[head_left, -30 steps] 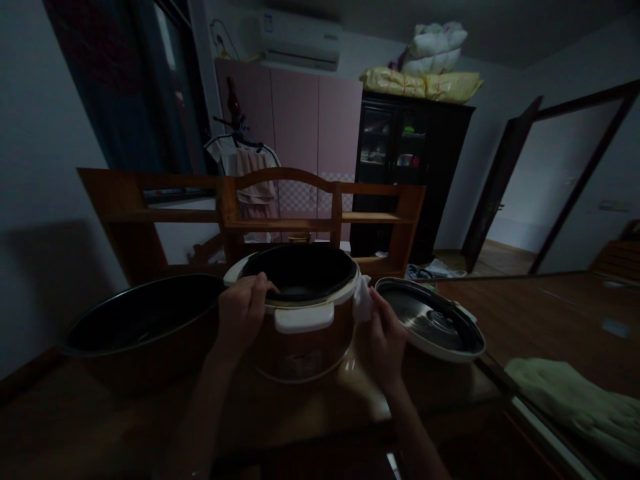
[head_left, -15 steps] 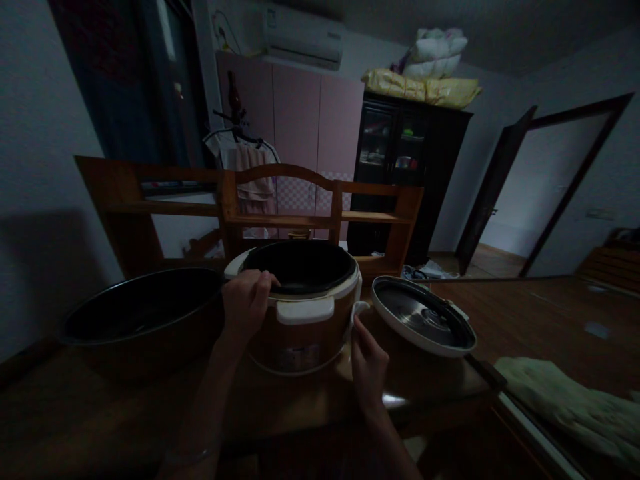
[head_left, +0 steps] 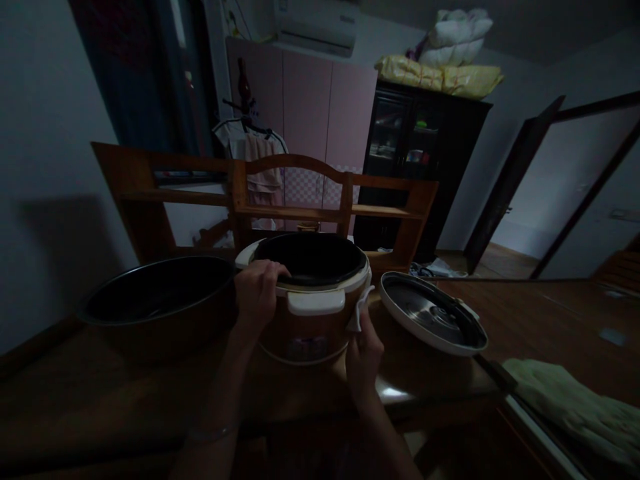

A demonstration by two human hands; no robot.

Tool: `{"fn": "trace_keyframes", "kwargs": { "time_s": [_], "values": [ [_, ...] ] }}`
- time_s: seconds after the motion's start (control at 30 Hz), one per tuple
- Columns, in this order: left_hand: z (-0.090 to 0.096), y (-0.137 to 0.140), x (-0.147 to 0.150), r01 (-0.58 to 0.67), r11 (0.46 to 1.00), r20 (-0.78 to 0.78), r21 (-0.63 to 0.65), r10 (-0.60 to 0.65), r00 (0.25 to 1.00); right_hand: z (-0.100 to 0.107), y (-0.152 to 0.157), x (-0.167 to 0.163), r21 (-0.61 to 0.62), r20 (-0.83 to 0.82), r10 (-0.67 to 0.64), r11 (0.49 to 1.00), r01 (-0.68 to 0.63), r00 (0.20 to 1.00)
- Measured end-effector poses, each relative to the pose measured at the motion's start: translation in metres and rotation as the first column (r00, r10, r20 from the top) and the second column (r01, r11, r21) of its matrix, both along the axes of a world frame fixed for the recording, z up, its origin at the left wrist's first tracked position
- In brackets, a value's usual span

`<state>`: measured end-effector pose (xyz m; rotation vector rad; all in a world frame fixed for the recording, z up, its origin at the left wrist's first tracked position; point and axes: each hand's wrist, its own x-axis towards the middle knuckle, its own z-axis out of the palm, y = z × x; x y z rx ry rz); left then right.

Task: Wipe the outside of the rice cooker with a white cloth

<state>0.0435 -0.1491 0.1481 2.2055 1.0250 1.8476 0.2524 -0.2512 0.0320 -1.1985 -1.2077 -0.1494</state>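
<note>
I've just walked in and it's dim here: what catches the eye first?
The open brown rice cooker at the table's middle, its rim gripped by the left hand while the right hand presses a white cloth to its side. Its lid lies upturned to the right, a big dark pan to the left.

The left hand [head_left: 257,293] grips the near-left rim of the open rice cooker [head_left: 307,300] on the tabletop [head_left: 100,393]. The right hand [head_left: 364,350] presses a white cloth [head_left: 361,308] against its right side; the lid [head_left: 433,321] lies to the right.
</note>
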Motion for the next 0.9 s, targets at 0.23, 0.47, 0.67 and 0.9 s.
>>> {"fn": "trace_keyframes", "kwargs": {
  "time_s": [0.23, 0.47, 0.67, 0.9],
  "values": [
    [0.0, -0.001, 0.0, -0.032, 0.999, -0.032, 0.036, 0.034, 0.999, -0.011, -0.009, -0.03, 0.146, 0.396, -0.043, 0.989, -0.016, 0.917],
    [0.003, -0.003, -0.002, -0.023, 1.0, -0.083, 0.016, 0.025, 0.996, 0.001, -0.006, -0.049, 0.076, 0.724, 0.018, 0.992, -0.106, 0.69],
    [0.005, -0.007, -0.002, -0.025, 0.999, -0.098, 0.028, 0.028, 0.995, 0.002, -0.016, -0.042, -0.058, 0.826, 0.143, 0.984, -0.171, 0.545],
    [0.011, -0.01, 0.001, -0.002, 1.0, -0.061, 0.01, 0.003, 0.998, -0.032, -0.04, 0.012, -0.143, 0.742, 0.24, 0.969, -0.202, 0.626]
  ]
}}
